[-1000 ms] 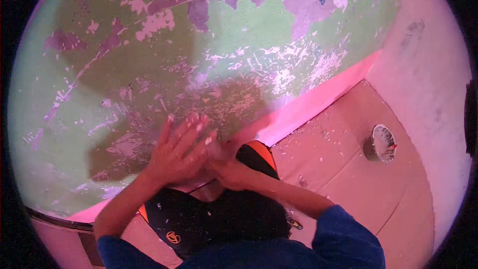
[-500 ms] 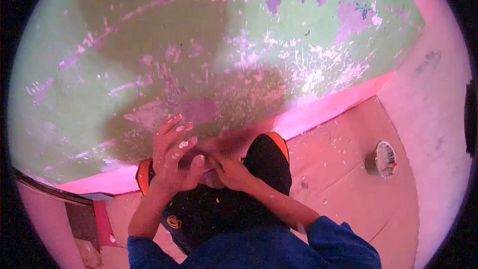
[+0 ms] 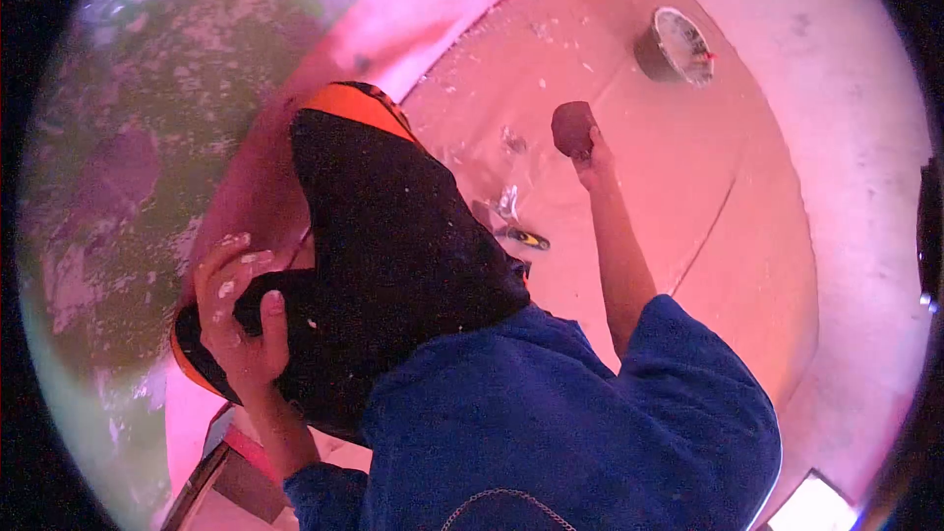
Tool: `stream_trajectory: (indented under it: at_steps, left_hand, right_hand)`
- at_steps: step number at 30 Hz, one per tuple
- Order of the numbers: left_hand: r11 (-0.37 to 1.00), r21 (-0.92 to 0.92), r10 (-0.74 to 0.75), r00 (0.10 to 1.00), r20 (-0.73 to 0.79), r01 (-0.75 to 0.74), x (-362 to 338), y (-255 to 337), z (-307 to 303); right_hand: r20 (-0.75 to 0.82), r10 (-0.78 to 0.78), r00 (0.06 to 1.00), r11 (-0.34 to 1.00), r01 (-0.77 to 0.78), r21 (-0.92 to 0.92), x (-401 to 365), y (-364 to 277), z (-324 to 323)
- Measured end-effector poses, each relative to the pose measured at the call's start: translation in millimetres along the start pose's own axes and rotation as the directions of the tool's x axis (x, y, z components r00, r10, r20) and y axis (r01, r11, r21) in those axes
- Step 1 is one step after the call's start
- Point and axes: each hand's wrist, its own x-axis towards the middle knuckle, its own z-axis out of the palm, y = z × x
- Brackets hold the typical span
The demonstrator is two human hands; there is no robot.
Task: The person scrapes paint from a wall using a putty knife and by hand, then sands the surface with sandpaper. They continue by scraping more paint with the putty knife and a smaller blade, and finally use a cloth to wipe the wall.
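My right hand (image 3: 595, 159) is closed around a small dark flat piece (image 3: 572, 130), held out over the floor below the bucket. My left hand (image 3: 239, 320) is raised beside my bent knee at the lower left, its fingers curved and apart with nothing between them. White flecks mark its fingertips. On the floor near my leg lies a small yellow and black tool (image 3: 528, 237), partly hidden at its left end. A bucket (image 3: 681, 47) with a whitish, smeared rim stands on the floor at the upper right.
A green wall (image 3: 147, 167) with peeling patches rises on the left, above a pink lower band (image 3: 413, 5). The covered floor (image 3: 718, 157) meets a pale wall (image 3: 836, 118) on the right. A bright white panel (image 3: 814, 508) shows at the lower right.
The view has turned toward the floor at the right. My right hand has moved from between my knees out to the right, and the dark piece now shows in it. My left hand remains raised.
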Motion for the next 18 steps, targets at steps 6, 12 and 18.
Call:
stream_trajectory:
  at_steps: [6,12,18]
  left_hand:
    - [0.997,-0.070,0.021,0.999,-0.028,-0.023,2,-1,12]
    - [0.993,-0.010,-0.117,0.992,0.044,0.117,-4,-4,-4]
    - [0.998,-0.058,-0.032,0.997,0.064,0.036,-2,-12,-12]
  right_hand:
    - [-0.166,-0.106,0.980,0.411,-0.109,-0.905,73,141,-146]
    - [0.742,-0.011,0.670,-0.283,0.710,-0.645,-49,186,-168]
    - [0.571,0.582,0.579,-0.101,0.748,-0.656,-70,102,-119]
